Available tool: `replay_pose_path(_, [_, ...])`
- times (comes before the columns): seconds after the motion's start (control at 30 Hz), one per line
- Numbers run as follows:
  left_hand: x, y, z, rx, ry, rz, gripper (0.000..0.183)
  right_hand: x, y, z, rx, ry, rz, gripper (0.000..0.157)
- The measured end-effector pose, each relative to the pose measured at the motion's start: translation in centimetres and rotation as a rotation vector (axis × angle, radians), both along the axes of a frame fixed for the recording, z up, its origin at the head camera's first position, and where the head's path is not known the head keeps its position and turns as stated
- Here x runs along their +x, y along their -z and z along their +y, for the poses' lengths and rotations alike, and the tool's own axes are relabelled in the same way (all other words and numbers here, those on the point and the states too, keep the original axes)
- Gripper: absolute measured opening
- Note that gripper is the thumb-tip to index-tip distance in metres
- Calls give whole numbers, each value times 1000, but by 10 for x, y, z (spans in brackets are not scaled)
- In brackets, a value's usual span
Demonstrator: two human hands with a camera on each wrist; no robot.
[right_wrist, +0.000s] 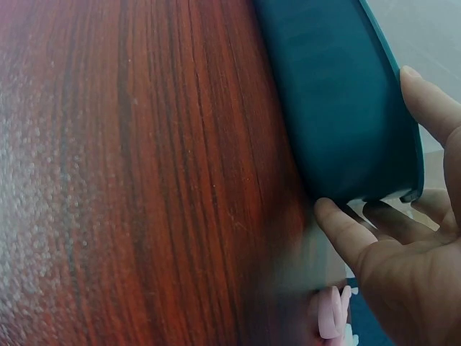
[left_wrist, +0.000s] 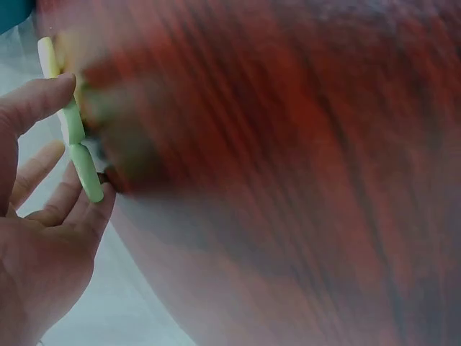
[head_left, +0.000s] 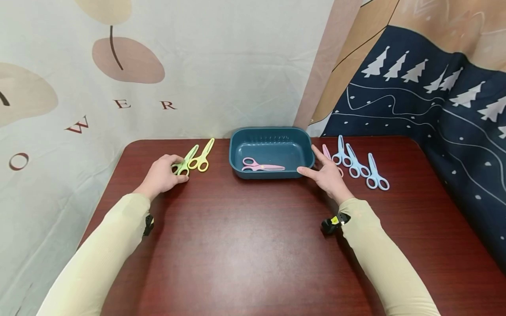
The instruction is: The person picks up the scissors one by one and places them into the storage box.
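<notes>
In the head view, my left hand (head_left: 160,174) reaches the handles of the light green scissors (head_left: 191,155) on the left of the table, thumb on the near side and fingers on the far side. Yellow scissors (head_left: 206,153) lie right beside them. Both show edge-on in the left wrist view, the green handles (left_wrist: 87,173) between thumb and fingers. My right hand (head_left: 329,176) holds the right end of a teal plastic box (head_left: 276,152), its thumb over the front rim. Pink scissors (head_left: 264,167) lie inside the box. Other pink scissors (head_left: 326,151) are partly hidden behind my right hand.
Three blue scissors (head_left: 357,166) lie in a loose row to the right of my right hand. The box stands at the table's (head_left: 237,245) back edge, against a pale printed cloth (head_left: 237,66). Dark blue tree-patterned fabric (head_left: 395,101) hangs along the right side.
</notes>
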State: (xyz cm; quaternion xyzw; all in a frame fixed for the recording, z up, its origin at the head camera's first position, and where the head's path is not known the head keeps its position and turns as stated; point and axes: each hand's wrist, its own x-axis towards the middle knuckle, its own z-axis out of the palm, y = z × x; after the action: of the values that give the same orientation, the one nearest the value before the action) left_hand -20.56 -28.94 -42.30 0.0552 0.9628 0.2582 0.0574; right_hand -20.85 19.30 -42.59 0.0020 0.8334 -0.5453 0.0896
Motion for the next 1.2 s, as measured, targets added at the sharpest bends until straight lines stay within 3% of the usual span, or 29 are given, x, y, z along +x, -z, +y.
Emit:
replay_pose_path(0.27, [0, -5, 2, 6, 1, 3, 55, -1, 0, 1, -2, -1, 10, 89])
replay_pose_path(0.47, [3, -6, 4, 53, 4, 66, 51, -2, 0, 1, -6, -3, 17, 89])
replay_pose_path(0.93, [4, -17, 16, 259, -7, 129, 50, -1, -1, 2, -11, -4, 7, 89])
replay_pose_path(1.2, [6, -27, 27, 400, -3, 95, 52, 0, 1, 0, -12, -7, 10, 89])
